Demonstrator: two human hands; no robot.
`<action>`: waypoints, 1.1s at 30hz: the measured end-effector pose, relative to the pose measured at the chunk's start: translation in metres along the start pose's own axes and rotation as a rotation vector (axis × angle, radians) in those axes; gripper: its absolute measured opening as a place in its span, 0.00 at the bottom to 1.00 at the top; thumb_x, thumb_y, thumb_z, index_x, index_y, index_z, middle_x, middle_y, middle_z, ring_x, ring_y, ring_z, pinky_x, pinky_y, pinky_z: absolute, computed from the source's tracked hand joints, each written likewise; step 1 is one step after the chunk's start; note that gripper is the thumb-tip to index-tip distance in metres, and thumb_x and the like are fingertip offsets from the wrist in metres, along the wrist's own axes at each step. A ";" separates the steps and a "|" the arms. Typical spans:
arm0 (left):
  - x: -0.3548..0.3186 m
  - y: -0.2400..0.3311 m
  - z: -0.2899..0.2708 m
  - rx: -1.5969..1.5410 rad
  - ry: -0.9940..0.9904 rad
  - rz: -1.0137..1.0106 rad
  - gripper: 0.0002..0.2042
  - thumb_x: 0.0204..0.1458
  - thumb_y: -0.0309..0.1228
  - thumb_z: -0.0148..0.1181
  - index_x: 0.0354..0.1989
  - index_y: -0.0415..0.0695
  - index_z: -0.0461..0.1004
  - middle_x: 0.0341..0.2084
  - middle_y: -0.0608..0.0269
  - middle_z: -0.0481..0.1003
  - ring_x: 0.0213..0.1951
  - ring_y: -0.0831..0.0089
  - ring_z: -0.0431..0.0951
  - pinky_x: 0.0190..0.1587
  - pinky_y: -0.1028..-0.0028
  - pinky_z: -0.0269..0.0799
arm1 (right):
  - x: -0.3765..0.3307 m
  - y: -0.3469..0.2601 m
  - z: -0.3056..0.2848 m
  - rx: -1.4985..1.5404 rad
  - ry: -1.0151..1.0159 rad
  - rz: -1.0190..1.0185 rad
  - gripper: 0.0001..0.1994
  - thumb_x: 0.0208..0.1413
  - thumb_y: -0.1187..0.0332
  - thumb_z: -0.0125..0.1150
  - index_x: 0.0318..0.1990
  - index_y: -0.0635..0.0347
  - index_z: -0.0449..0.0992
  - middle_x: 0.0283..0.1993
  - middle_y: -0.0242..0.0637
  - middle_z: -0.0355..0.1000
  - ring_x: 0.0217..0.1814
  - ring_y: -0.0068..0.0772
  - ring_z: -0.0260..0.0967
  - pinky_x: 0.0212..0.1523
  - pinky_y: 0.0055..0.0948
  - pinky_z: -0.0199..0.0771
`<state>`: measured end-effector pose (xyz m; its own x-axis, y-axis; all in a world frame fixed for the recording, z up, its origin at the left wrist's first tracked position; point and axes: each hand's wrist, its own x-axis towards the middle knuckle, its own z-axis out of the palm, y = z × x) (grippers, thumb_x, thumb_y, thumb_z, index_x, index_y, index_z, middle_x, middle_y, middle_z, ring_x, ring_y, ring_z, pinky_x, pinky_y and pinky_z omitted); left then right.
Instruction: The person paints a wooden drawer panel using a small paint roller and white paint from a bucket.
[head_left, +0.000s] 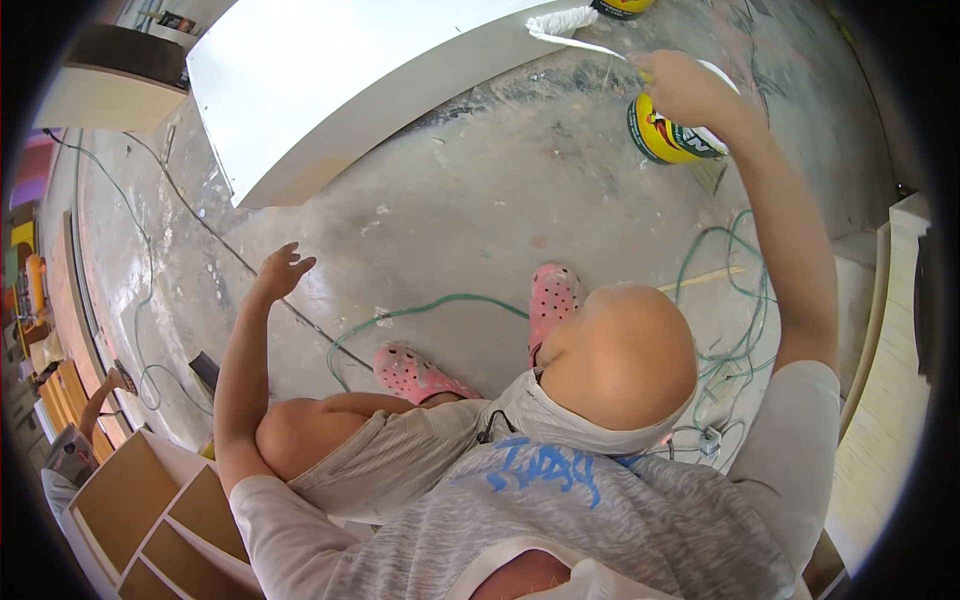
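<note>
I squat on a concrete floor in pink clogs (553,298). My right hand (683,88) reaches up and forward, closed on the handle of a small paint roller (563,22) whose white fuzzy head lies against the edge of a large white panel (330,70). Just under that hand stands a yellow paint can (665,138). My left hand (281,270) hovers out to the left with fingers spread, holding nothing, near the corner of the white panel.
A green hose (430,305) and tangled cables (735,350) run across the stained floor by my feet. A wooden shelf unit (150,510) stands at lower left. Pale wooden boards (890,400) lie along the right. Another yellow can (622,8) sits at the top.
</note>
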<state>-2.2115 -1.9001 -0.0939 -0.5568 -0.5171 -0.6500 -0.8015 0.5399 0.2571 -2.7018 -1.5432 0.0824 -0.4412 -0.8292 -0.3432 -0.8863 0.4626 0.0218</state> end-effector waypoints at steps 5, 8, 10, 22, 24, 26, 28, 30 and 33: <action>0.003 0.025 0.009 -0.029 0.026 0.010 0.39 0.49 0.47 0.62 0.64 0.34 0.56 0.55 0.40 0.67 0.56 0.51 0.70 0.58 0.64 0.64 | 0.046 0.016 0.063 0.045 -0.114 0.098 0.21 0.46 0.77 0.52 0.51 0.65 0.72 0.41 0.58 0.73 0.44 0.57 0.71 0.47 0.44 0.71; 0.000 0.013 0.016 0.000 0.064 0.025 0.40 0.49 0.47 0.62 0.64 0.34 0.54 0.57 0.41 0.66 0.58 0.50 0.67 0.60 0.63 0.62 | 0.076 0.024 0.105 0.070 -0.117 0.088 0.21 0.44 0.77 0.52 0.50 0.64 0.73 0.40 0.58 0.73 0.44 0.57 0.71 0.46 0.44 0.72; -0.003 0.007 0.019 0.011 0.086 0.016 0.41 0.49 0.47 0.62 0.65 0.34 0.54 0.59 0.42 0.65 0.60 0.51 0.65 0.61 0.63 0.60 | 0.083 0.025 0.108 0.065 -0.113 0.070 0.21 0.44 0.77 0.51 0.50 0.64 0.73 0.40 0.57 0.73 0.44 0.57 0.71 0.46 0.44 0.72; 0.020 0.025 0.024 -0.402 0.013 -0.069 0.43 0.48 0.38 0.65 0.68 0.39 0.46 0.61 0.43 0.61 0.47 0.59 0.77 0.49 0.67 0.72 | -0.008 0.063 -0.029 -0.193 0.290 0.128 0.22 0.48 0.72 0.54 0.55 0.53 0.72 0.44 0.48 0.74 0.47 0.51 0.72 0.50 0.40 0.70; 0.012 0.015 0.015 -0.428 0.032 -0.076 0.44 0.48 0.37 0.66 0.69 0.39 0.44 0.61 0.42 0.61 0.43 0.61 0.78 0.45 0.68 0.73 | -0.049 0.049 -0.072 0.023 0.403 0.161 0.09 0.45 0.66 0.58 0.33 0.53 0.82 0.30 0.44 0.77 0.34 0.47 0.74 0.34 0.43 0.71; 0.027 0.021 0.023 -0.486 0.012 -0.029 0.44 0.48 0.35 0.66 0.69 0.40 0.43 0.61 0.41 0.61 0.38 0.64 0.78 0.41 0.70 0.74 | -0.102 0.084 -0.093 0.009 0.382 0.201 0.22 0.49 0.73 0.55 0.55 0.51 0.72 0.46 0.43 0.75 0.48 0.49 0.71 0.51 0.39 0.69; 0.028 0.021 0.024 -0.520 0.038 -0.076 0.44 0.48 0.35 0.66 0.69 0.40 0.44 0.59 0.41 0.63 0.36 0.66 0.78 0.40 0.71 0.74 | -0.141 0.096 -0.106 -0.004 0.266 0.346 0.21 0.49 0.74 0.56 0.54 0.51 0.73 0.47 0.42 0.75 0.47 0.49 0.71 0.49 0.39 0.69; 0.025 0.019 0.026 -0.489 0.025 -0.067 0.43 0.48 0.36 0.66 0.68 0.38 0.46 0.56 0.42 0.66 0.35 0.67 0.77 0.39 0.71 0.73 | -0.165 0.094 -0.108 -0.012 0.154 0.480 0.21 0.49 0.75 0.56 0.53 0.51 0.74 0.47 0.41 0.75 0.47 0.48 0.72 0.48 0.39 0.70; 0.023 0.005 0.033 -0.443 -0.046 -0.069 0.40 0.49 0.37 0.65 0.67 0.35 0.50 0.50 0.44 0.72 0.33 0.69 0.77 0.37 0.72 0.73 | -0.174 0.086 -0.096 -0.194 0.003 0.610 0.20 0.47 0.75 0.58 0.51 0.49 0.75 0.46 0.42 0.75 0.47 0.47 0.72 0.46 0.39 0.71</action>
<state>-2.2214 -1.8871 -0.1316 -0.4966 -0.5063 -0.7050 -0.8580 0.1633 0.4870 -2.7150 -1.3889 0.2339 -0.8743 -0.4363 -0.2126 -0.4853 0.7865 0.3819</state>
